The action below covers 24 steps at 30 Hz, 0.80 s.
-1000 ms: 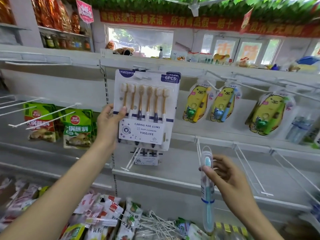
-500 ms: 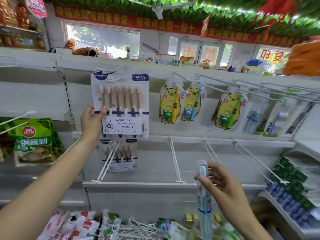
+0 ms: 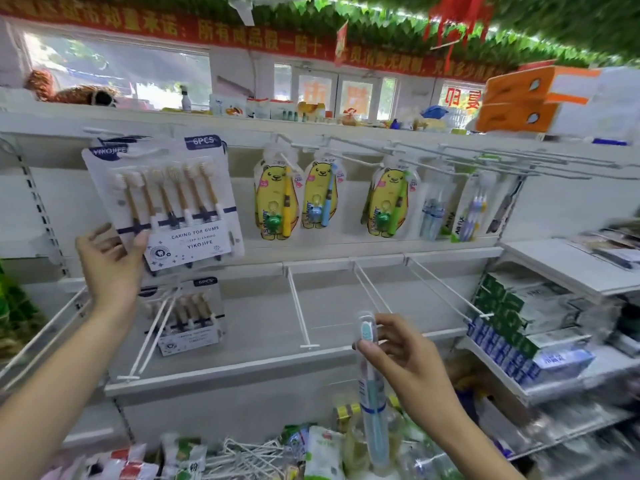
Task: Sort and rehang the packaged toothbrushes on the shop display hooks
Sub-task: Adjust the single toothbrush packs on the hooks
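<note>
**Six-pack tilted on the top rail, single brush held low**

The left hand (image 3: 110, 268) grips the lower left corner of a large white card blister pack of six brown-handled toothbrushes (image 3: 162, 202), thumb laid across the front of the card and fingers behind it. The pack rises above and to the right of that grip, tilted with its top leaning left, its upper edge up by the top white hook rail (image 3: 311, 140); whether it hangs on a hook cannot be told.

The right hand (image 3: 405, 355) pinches a slim clear plastic tube holding one light-blue toothbrush (image 3: 372, 393) near its top, between thumb and curled fingers. The tube stands about upright, most of its length hanging below the grip, in front of the lower white shelf (image 3: 277, 362).

A second six-pack of the same kind (image 3: 188, 317) hangs on a long white wire hook below the first. To the right on the top rail hang three yellow bear-printed children's toothbrush packs (image 3: 277, 202).
</note>
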Available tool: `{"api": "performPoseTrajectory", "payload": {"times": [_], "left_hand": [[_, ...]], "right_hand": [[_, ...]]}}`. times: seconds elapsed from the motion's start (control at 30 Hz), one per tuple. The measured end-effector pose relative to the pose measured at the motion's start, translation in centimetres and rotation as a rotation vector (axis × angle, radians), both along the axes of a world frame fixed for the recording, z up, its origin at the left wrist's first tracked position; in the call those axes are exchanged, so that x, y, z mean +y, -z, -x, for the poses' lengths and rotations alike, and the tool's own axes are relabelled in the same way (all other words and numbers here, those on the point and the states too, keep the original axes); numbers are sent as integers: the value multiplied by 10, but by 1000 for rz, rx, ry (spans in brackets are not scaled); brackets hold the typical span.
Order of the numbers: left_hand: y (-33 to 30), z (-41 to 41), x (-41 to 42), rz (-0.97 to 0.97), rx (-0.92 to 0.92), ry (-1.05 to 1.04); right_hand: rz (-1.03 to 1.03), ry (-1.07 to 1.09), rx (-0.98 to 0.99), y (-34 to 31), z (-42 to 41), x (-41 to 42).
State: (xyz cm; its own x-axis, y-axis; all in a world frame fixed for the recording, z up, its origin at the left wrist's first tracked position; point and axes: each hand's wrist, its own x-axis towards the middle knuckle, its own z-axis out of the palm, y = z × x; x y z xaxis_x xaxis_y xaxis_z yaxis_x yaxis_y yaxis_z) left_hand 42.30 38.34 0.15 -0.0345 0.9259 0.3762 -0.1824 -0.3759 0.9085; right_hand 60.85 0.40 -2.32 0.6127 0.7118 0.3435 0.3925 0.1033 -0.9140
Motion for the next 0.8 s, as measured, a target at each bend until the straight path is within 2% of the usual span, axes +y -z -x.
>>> {"api": "performPoseTrajectory", "payload": {"times": [0.17,0.23,0.33,0.43,0.57,0.8], "left_hand": [[26,13,-11,-142,294,-260],[15,2,-40,-208,306,-281],[-6,-23,-112,-448,239,-99],[-10,-47,-179,-479,279,249],[6,-88,-243,-289,354,652],[46,-176,-329,-9,477,979]], "right_hand": [[-15,20,17,1,-7,-12],[-21,23,27,2,-13,-15],[-30,12,27,0,-24,-19],[-33,-4,23,-3,-37,-25],[-40,-33,24,-6,-65,-40],[-84,-88,-10,-21,-137,-80]]}}
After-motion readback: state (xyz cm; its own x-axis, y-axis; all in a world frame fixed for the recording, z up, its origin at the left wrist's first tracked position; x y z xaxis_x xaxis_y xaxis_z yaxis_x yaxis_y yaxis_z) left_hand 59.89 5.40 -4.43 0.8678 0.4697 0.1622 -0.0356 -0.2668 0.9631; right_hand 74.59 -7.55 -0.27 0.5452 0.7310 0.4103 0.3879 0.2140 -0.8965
